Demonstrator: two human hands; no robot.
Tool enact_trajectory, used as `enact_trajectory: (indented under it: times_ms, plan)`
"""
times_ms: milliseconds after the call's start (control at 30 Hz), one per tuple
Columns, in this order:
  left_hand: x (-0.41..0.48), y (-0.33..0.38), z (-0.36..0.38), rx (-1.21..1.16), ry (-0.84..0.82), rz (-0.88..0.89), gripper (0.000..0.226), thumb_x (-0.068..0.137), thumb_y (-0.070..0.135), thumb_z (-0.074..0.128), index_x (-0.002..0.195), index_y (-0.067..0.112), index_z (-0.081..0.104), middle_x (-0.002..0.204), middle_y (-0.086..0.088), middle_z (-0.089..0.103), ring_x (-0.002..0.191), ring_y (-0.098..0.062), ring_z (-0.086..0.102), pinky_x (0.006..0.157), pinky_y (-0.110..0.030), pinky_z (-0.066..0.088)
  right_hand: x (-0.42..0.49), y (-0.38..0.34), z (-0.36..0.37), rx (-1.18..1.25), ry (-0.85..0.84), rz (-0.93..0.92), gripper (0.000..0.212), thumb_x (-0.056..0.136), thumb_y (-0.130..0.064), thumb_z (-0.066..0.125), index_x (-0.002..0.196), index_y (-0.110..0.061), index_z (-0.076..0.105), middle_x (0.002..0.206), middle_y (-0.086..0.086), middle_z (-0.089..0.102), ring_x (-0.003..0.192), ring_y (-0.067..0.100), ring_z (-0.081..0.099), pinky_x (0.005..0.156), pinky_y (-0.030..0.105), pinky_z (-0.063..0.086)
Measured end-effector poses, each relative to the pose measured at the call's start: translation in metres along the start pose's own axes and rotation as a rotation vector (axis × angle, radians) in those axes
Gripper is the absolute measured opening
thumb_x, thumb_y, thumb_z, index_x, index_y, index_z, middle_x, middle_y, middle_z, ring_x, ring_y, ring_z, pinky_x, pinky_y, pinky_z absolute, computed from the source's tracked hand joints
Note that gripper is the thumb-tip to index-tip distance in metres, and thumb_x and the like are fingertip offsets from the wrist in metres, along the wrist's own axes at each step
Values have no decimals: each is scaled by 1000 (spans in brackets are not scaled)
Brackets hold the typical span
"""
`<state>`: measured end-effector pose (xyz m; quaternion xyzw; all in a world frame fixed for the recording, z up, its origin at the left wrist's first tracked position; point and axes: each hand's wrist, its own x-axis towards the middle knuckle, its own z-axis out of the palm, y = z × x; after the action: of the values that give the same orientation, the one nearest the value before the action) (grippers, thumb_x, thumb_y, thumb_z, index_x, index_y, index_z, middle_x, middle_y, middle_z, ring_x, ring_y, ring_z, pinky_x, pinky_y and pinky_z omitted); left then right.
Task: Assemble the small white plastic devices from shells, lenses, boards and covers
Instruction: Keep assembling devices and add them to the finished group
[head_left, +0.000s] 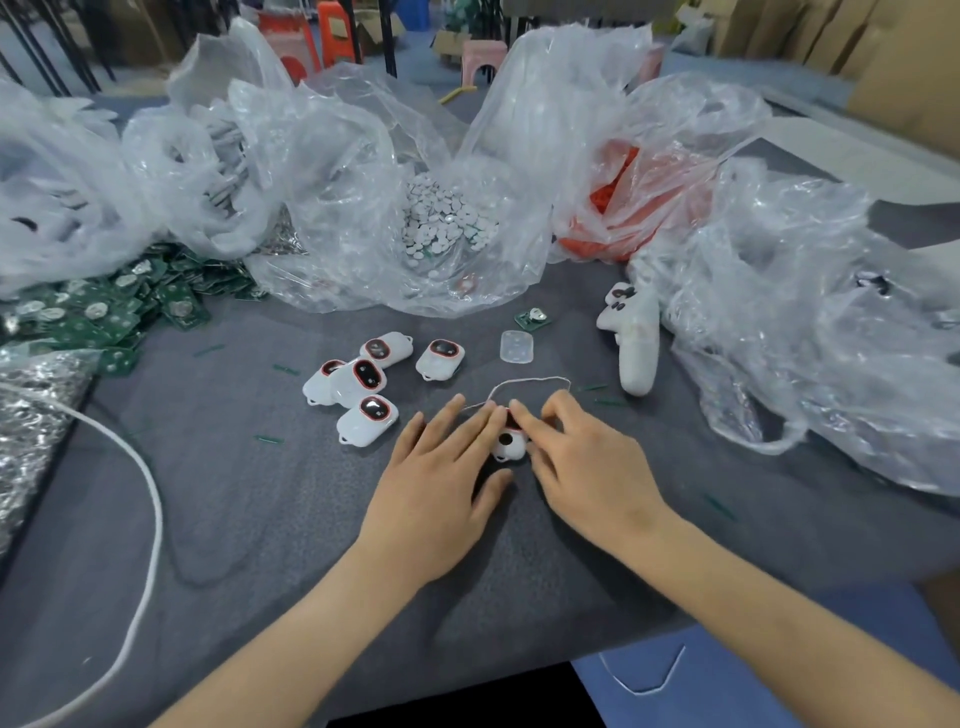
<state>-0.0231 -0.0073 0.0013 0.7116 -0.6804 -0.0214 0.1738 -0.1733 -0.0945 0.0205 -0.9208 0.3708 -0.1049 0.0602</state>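
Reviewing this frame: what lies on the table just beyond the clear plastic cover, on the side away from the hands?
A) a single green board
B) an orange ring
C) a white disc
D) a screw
A: a lone green board lies just past the clear cover, close to it.

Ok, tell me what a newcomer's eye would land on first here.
The two hands at the centre: the left hand lies flat against a small white device while the right hand curls its fingers over it. Left of them sits a cluster of white devices with red-rimmed windows. Behind, crumpled clear bags fill the back of the grey table, with green boards heaped at far left.
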Motion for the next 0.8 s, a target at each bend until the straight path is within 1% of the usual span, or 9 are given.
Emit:
enact_trajectory:
  times_ms: [100,200,267,333,400,500,600,700,800]
  plan:
    - [3,5,-6,101,87,39,54,92,43,35,133,16,58,135,5,57,134,-22,45,109,-50,33,4,-6,-3,-67,-54,2,49,97,-32,40,145,-24,37,116,-3,44,96,18,56,59,29,39]
    - [12,3,-7,166,150,67,38,86,34,59,117,15,69,120,3,68,125,-26,55,103,-57,36,20,-15,-12,-127,-84,-56,37,94,-28,42,129,-17,50,115,-2,47,102,20,56,63,30,32]
    - [14,3,-7,169,139,60,41,78,29,74,116,15,70,118,2,69,123,-26,56,104,-58,34,26,-18,-18,-158,-111,-73,31,92,-25,43,120,-15,54,112,0,49,102,23,56,65,31,32]
    - [12,3,-5,121,137,40,45,79,29,76,121,17,67,121,4,67,125,-23,55,108,-55,30,24,-14,-17,-144,-121,-86,38,92,-28,43,126,-15,51,115,0,48,105,22,54,67,32,37]
    - [10,3,0,24,128,-13,49,85,35,68,131,22,59,130,9,61,131,-16,48,114,-46,18,14,-7,-10,-41,-107,-83,51,90,-28,46,139,-14,42,119,0,46,108,20,48,78,33,45]
    - [9,-2,5,-122,115,-108,67,86,46,60,146,26,36,139,12,51,137,-9,36,117,-31,4,-1,0,3,345,44,-9,58,88,-11,55,144,-14,41,112,1,49,101,17,48,94,26,40]
    - [9,-1,4,-112,113,-98,83,84,53,58,152,29,18,135,12,52,133,-11,39,118,-33,9,-4,4,9,544,214,95,61,84,1,56,142,-14,44,104,-9,46,82,0,47,86,12,38]
    - [9,3,3,-66,104,-88,82,87,57,51,149,38,0,133,12,47,128,-14,38,118,-38,16,-2,5,12,556,269,123,54,84,5,55,136,-8,51,102,-9,45,77,-2,45,83,8,36]
    - [13,9,3,-63,108,-107,77,89,55,51,151,35,10,133,9,47,125,-18,39,114,-41,23,-1,5,15,538,263,97,51,84,5,53,135,-6,53,102,-8,45,81,-1,45,83,6,35]
